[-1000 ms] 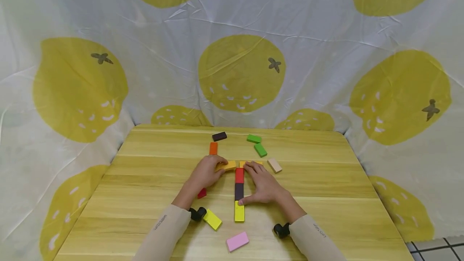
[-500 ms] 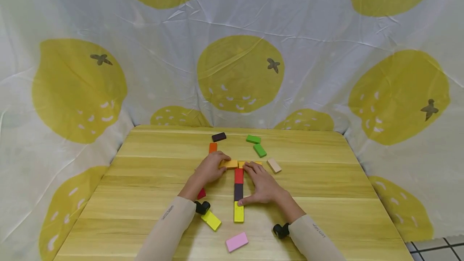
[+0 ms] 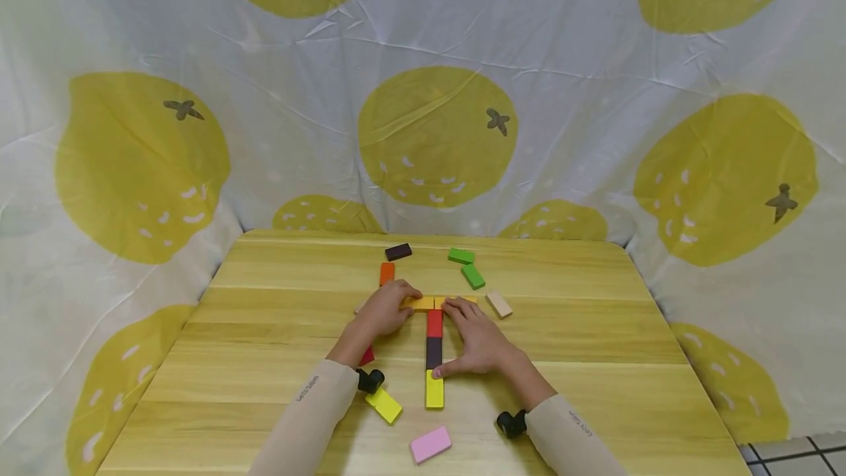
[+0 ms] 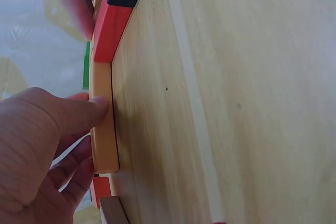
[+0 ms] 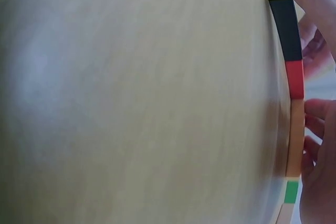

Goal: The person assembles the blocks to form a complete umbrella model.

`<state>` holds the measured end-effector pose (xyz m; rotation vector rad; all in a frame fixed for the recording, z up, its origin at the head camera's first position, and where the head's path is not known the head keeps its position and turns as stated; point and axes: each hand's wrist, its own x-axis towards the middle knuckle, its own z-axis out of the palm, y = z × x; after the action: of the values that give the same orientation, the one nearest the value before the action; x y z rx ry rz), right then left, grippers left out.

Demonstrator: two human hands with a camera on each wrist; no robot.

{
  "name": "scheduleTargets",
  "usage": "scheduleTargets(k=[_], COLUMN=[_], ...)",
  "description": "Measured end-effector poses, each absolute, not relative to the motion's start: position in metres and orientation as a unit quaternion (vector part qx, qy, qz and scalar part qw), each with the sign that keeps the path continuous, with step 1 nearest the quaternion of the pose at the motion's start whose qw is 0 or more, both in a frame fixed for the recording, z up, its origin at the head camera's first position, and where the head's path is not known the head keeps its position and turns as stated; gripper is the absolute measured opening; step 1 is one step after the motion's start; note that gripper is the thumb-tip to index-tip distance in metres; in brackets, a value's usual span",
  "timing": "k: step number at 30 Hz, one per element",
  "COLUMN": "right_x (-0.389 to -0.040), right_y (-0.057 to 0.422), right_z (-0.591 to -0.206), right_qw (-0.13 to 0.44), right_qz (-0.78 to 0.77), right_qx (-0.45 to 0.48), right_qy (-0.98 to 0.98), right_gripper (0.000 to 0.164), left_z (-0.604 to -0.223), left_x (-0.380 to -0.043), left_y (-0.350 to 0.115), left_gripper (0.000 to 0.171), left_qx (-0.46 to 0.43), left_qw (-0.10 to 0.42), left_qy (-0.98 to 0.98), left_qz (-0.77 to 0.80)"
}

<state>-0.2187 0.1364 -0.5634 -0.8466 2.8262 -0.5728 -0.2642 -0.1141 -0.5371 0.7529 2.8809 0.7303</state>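
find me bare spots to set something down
The wooden table is bare right of the beige rectangular block and left of the beige left sleeve, out to the edges. It's crowded between left hand and right hand, around the red rectangular block.

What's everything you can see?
Amber oblong blocks: two, amber, T's top.
Red oblong blocks: two, red, stem; left.
Dark oblong blocks: two, blackish, stem; back.
Yellow oblong blocks: two, yellow, stem; front.
Green oblong blocks: two, green, back.
Orange oblong block: one, orange, back.
Beige oblong block: one, beige, right.
Pink oblong block: one, pink, front.
Half-hidden block: one, pale, left.
Wooden table: one, tan, underneath.
Lemon-patterned cloth: one, whitish, behind.
Tiled floor: one patch, white, right.
Wrist cameras: two, black, cuffs.
Sleeves: two, beige, forearms.
Left grip: one, holding left amber block.
Right grip: one, touching right amber block.
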Motion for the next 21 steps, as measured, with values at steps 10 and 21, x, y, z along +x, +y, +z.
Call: scheduleTargets(k=[10,21], right_x=[-0.2183,-0.2181], right_y=[0.1368,0.1358], right_z=[-0.5621,-0.5579], right_qw=[0.067,0.069], right_qz=[-0.184,-0.18], right_qx=[-0.282,-0.284], right_qy=[0.939,0.939], right_gripper=[0.135,0.134], left_z=[-0.5397,-0.5405], left_x=[-0.2645,-0.2615], left_y=[-0.1115,-0.1081], left_gripper=[0.03,0.031], left_qx=[0.245,0.24], left_qw=[0.037,0.029], left_qy=[0.942,0.945], left_qz=[0.224,0.221])
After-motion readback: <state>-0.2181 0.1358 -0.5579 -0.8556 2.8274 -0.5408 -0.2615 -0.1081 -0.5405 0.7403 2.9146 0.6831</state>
